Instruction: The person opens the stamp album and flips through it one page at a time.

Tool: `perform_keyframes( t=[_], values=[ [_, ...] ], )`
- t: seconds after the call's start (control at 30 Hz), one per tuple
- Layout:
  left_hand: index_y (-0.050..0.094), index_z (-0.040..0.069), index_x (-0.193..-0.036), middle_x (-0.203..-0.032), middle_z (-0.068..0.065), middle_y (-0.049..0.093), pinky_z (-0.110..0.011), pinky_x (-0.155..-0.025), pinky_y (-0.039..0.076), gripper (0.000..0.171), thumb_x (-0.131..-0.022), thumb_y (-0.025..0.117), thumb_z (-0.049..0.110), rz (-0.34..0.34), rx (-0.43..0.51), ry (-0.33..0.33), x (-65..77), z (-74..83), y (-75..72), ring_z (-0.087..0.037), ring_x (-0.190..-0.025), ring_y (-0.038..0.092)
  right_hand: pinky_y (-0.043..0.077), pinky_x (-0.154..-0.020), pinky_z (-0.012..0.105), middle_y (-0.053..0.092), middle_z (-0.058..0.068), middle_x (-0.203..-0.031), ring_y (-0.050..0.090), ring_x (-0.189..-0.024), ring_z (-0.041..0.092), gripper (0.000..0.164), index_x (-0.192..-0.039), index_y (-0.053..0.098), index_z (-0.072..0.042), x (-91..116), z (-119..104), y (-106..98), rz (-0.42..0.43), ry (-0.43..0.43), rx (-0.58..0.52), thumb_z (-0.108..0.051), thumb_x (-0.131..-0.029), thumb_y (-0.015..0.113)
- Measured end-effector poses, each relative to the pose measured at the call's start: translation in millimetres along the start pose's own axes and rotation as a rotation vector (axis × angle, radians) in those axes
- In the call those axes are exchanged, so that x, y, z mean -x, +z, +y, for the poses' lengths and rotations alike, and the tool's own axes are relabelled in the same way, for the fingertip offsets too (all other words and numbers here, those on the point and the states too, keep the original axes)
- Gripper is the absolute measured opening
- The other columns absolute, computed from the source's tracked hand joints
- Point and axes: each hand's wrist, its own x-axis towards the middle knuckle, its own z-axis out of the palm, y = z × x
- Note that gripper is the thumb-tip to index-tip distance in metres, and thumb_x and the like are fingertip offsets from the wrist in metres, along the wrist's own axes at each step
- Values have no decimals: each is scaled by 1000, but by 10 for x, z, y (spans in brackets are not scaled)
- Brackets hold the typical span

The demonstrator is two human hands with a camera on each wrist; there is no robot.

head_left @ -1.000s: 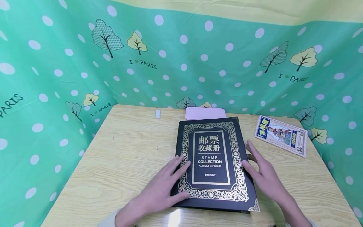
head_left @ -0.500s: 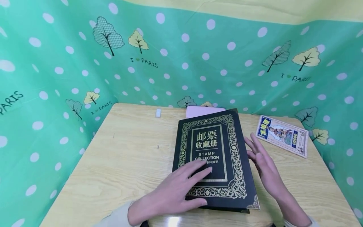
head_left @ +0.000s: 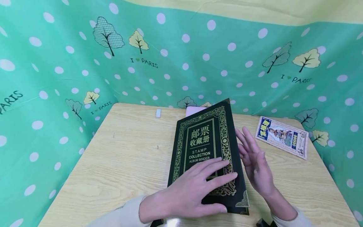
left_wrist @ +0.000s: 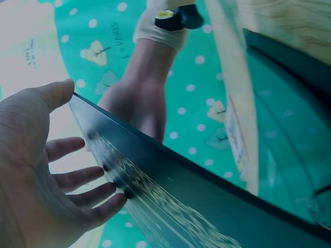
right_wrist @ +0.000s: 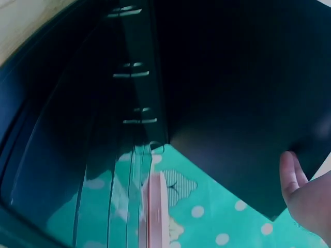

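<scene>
A black stamp album binder (head_left: 198, 126) with gold ornament lies on the table, its front cover lifted at a slant. My left hand (head_left: 195, 189) touches the outside of that cover with fairly straight fingers, its thumb at the cover's lower edge. In the left wrist view the left hand's fingertips (left_wrist: 120, 199) meet the gold-patterned face. My right hand (head_left: 255, 167) is at the cover's right edge. In the right wrist view its straight fingers (right_wrist: 288, 170) touch the dark inner side. Metal rings (right_wrist: 132, 74) and clear sleeves show inside the binder.
A pink flat case (head_left: 194, 110) sits behind the binder, partly covered by it. Far right on the wooden table (head_left: 127, 151) lies a printed booklet (head_left: 282, 137). A small pale block (head_left: 158, 113) rests near the back edge. Green dotted cloth hangs around the back and sides.
The binder's front cover has risen on its right side and tilted to the left. My left hand has slid rightward across it. The right hand has turned and moved in behind the cover's edge.
</scene>
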Motion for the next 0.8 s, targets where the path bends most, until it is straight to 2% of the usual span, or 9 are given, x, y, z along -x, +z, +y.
perform_keyframes(
  t=[0.23, 0.43, 0.67, 0.8],
  values=[
    [52, 23, -167, -178, -11, 36, -39, -135, 25, 84, -97, 82, 58, 75, -12, 76, -129, 52, -79, -27, -166, 32, 28, -131, 26, 22, 15, -184, 25, -169, 22, 74, -177, 1, -2, -6, -2, 88, -5, -39, -23, -48, -119, 4],
    [59, 22, -162, -177, -19, 35, -42, -135, 26, 80, -95, 82, 59, 136, -49, 138, -201, 53, -129, -32, -166, 31, 24, -133, 28, 17, 18, -184, 19, -171, 24, 75, -177, -1, -1, 22, -2, 136, -53, -72, -28, -48, -118, -2],
    [66, 21, -152, -176, -22, 35, -42, -133, 30, 71, -96, 78, 62, 157, -95, 128, -207, 21, -134, -35, -166, 32, 29, -131, 30, 16, 17, -184, 30, -167, 27, 76, -176, -4, 1, 24, 49, 142, -107, -99, -60, -48, -117, -4],
    [67, 20, -148, -174, -22, 39, -43, -131, 35, 67, -98, 75, 63, 183, -127, 137, -189, -5, -137, -36, -164, 36, 28, -132, 29, 17, 20, -184, 30, -167, 27, 76, -175, -5, 1, 22, 74, 123, -130, -98, -41, -48, -117, -5]
  ],
)
